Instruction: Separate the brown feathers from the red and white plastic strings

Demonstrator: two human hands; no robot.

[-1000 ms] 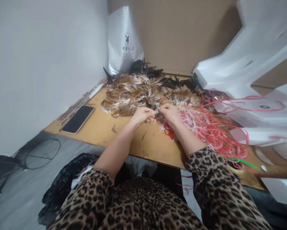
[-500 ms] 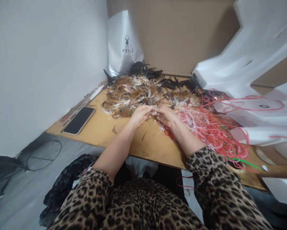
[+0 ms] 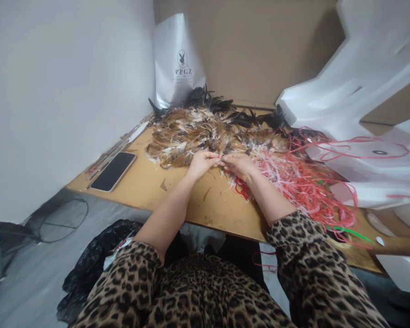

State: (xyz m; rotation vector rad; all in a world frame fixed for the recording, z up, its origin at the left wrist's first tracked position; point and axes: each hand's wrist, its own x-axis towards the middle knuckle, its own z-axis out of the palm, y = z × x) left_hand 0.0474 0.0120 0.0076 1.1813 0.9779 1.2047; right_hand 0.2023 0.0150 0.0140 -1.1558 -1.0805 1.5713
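Observation:
My left hand (image 3: 202, 164) and my right hand (image 3: 239, 166) meet fingertip to fingertip over the front edge of a heap of brown feathers (image 3: 182, 132). Both are closed in a pinch. What lies between the fingers is too small to make out, though a speck of red shows at the left fingertips. Black feathers (image 3: 206, 98) stick up along the back of the heap. Beside my right hand spreads a tangle of pink and red ribbons (image 3: 303, 187), which reaches under my right forearm.
A phone (image 3: 113, 171) lies on the wooden table (image 3: 225, 218) at the left. Against the back board stands a white bag (image 3: 180, 45) with a rabbit logo. White sheets (image 3: 314, 105) rise at the right. Below the table, a black plastic bag (image 3: 88, 264) rests on the floor.
My fingertips have drawn together, and the fingers of my left hand have curled in more. A red speck now shows at the left fingertips. The feathers and ribbons look the same.

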